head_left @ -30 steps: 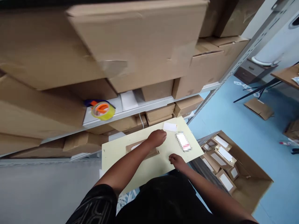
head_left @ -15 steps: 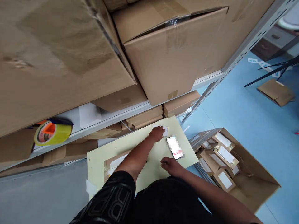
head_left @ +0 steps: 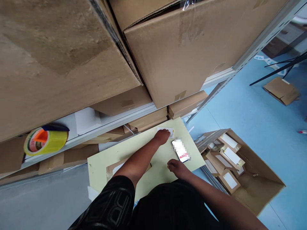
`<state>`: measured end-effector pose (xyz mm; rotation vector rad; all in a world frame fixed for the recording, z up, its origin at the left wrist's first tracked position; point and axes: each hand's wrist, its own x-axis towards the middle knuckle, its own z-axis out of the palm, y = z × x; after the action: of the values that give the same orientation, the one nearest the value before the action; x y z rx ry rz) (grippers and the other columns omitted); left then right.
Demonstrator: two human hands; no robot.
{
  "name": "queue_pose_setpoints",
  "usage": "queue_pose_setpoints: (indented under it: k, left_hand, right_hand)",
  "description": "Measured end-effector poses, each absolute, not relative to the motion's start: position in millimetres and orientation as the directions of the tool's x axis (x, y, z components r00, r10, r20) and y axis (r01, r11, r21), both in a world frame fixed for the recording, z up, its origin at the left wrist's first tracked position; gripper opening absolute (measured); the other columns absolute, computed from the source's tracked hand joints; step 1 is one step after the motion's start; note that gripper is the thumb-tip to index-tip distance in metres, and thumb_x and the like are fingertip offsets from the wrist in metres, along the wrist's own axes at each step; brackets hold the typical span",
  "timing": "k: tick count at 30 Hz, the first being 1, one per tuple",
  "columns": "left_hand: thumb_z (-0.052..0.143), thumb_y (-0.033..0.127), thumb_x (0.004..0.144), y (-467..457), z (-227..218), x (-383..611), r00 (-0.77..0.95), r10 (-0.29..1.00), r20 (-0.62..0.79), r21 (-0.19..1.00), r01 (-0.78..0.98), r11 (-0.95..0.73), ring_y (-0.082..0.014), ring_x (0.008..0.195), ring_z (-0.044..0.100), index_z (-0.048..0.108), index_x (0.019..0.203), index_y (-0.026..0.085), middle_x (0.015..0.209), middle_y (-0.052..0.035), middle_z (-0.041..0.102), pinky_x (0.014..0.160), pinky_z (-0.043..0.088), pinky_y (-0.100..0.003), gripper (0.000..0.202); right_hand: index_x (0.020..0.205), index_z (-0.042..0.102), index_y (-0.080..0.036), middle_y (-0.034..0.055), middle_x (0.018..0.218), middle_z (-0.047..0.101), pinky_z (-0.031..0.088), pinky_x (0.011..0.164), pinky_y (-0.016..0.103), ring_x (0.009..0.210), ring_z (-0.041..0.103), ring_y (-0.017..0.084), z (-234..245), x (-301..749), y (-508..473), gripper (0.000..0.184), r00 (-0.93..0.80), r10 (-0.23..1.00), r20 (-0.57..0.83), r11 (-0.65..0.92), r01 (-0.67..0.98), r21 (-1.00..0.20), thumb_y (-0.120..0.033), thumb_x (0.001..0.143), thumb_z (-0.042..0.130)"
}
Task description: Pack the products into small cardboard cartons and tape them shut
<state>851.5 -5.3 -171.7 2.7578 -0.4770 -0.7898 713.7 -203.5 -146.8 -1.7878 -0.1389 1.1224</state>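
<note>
My left hand (head_left: 162,136) reaches across the small pale-yellow table (head_left: 146,185) to its far side. Its fingers are bent down over a flat white card (head_left: 171,131) and grip it against the top; the fingertips are partly hidden. Close to the table's near edge is my right hand (head_left: 177,168), its fingers curled in with nothing seen in them. Between the two hands, a little to the right, a phone (head_left: 180,150) lies with its bright screen up. A cardboard box (head_left: 110,169) with a white label rests under my left forearm, which covers much of it.
Right of the table stands an open carton (head_left: 259,166) holding several small labelled boxes. Ahead rises a metal shelf (head_left: 141,111) stacked with large cartons (head_left: 172,57). A yellow tape roll (head_left: 56,142) sits on it at left. A flattened box (head_left: 281,90) lies on the blue floor.
My view has shifted slightly, so the shelf and tape roll sit differently in the picture. My left hand stays at the white card, and my right hand has barely moved.
</note>
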Motion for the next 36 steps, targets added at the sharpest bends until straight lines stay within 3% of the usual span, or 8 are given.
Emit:
queue_pose_setpoints:
  k: [7, 11, 14, 17, 21, 27, 32, 36]
  left_hand:
    - [0.06, 0.031, 0.094, 3, -157, 844, 0.87, -0.272, -0.411, 0.325, -0.139, -0.935, -0.0266, 0.107, 0.063, 0.069, 0.096, 0.019, 0.109, -0.0111, 0.069, 0.083, 0.049, -0.034, 0.016]
    - [0.057, 0.025, 0.091, 24, -142, 835, 0.933, 0.033, -0.357, 0.413, 0.19, -0.891, -0.0226, 0.093, 0.065, 0.067, 0.099, 0.019, 0.1, -0.0084, 0.07, 0.077, 0.047, -0.031, 0.013]
    - [0.063, 0.02, 0.082, 46, -137, 825, 0.872, 0.305, -0.382, 0.543, 0.479, -0.689, -0.0193, 0.08, 0.065, 0.064, 0.1, 0.02, 0.087, -0.0026, 0.07, 0.071, 0.046, -0.028, 0.017]
    - [0.068, 0.029, 0.082, 68, -137, 818, 0.815, 0.435, -0.383, 0.657, 0.571, -0.493, -0.0167, 0.076, 0.064, 0.062, 0.101, 0.021, 0.088, -0.0003, 0.07, 0.07, 0.047, -0.026, 0.022]
    - [0.067, 0.045, 0.085, 85, -138, 818, 0.786, 0.495, -0.37, 0.725, 0.577, -0.375, -0.0146, 0.07, 0.063, 0.062, 0.093, 0.021, 0.082, 0.0006, 0.069, 0.066, 0.05, -0.025, 0.026]
    - [0.063, 0.046, 0.089, 85, -136, 829, 0.749, 0.451, -0.484, 0.691, 0.644, -0.329, -0.0144, 0.06, 0.063, 0.066, 0.082, 0.02, 0.071, -0.0004, 0.067, 0.055, 0.05, -0.023, 0.027]
    - [0.063, 0.034, 0.09, 82, -148, 825, 0.62, 0.474, -0.625, 0.601, 0.77, -0.216, -0.0149, 0.064, 0.068, 0.07, 0.094, 0.018, 0.084, -0.0053, 0.074, 0.052, 0.053, -0.022, 0.018]
    - [0.065, 0.027, 0.085, 93, -155, 807, 0.493, 0.51, -0.705, 0.473, 0.863, -0.18, -0.0165, 0.052, 0.066, 0.068, 0.087, 0.014, 0.065, -0.0068, 0.071, 0.046, 0.048, -0.022, 0.013]
  right_hand:
    - [0.096, 0.069, -0.021, 0.0023, 0.081, 0.07, 0.044, 0.067, 0.029, 0.076, 0.066, 0.019, -145, 721, -198, 0.021, 0.561, 0.501, -0.659, -0.511, -0.423, -0.748, -0.036, 0.088, 0.056]
    - [0.098, 0.07, -0.021, 0.0023, 0.083, 0.071, 0.045, 0.069, 0.029, 0.079, 0.067, 0.019, -138, 736, -189, 0.021, 0.601, 0.485, -0.635, -0.554, -0.351, -0.755, -0.035, 0.089, 0.057]
    - [0.103, 0.071, -0.022, 0.0035, 0.093, 0.073, 0.046, 0.072, 0.029, 0.083, 0.067, 0.019, -136, 756, -180, 0.023, 0.666, 0.477, -0.574, -0.608, -0.222, -0.762, -0.037, 0.092, 0.057]
    - [0.11, 0.071, -0.022, 0.0059, 0.104, 0.074, 0.047, 0.079, 0.03, 0.091, 0.067, 0.021, -141, 782, -167, 0.026, 0.724, 0.475, -0.5, -0.691, -0.045, -0.721, -0.035, 0.095, 0.054]
    - [0.134, 0.061, -0.016, 0.0127, 0.122, 0.068, 0.046, 0.091, 0.032, 0.11, 0.062, 0.024, -151, 818, -142, 0.041, 0.767, 0.481, -0.425, -0.8, 0.187, -0.57, -0.029, 0.098, 0.047]
    - [0.163, 0.021, -0.017, 0.0169, 0.134, 0.057, 0.047, 0.088, 0.035, 0.114, 0.058, 0.028, -166, 851, -97, 0.07, 0.711, 0.507, -0.487, -0.853, 0.335, -0.399, -0.02, 0.096, 0.042]
    - [0.163, 0.019, -0.02, 0.0174, 0.135, 0.053, 0.048, 0.083, 0.036, 0.109, 0.058, 0.029, -178, 856, -84, 0.074, 0.681, 0.521, -0.515, -0.853, 0.398, -0.337, -0.024, 0.094, 0.045]
    - [0.164, 0.017, -0.02, 0.0178, 0.137, 0.051, 0.047, 0.086, 0.037, 0.111, 0.056, 0.029, -185, 852, -86, 0.074, 0.69, 0.537, -0.485, -0.844, 0.441, -0.305, -0.022, 0.095, 0.044]
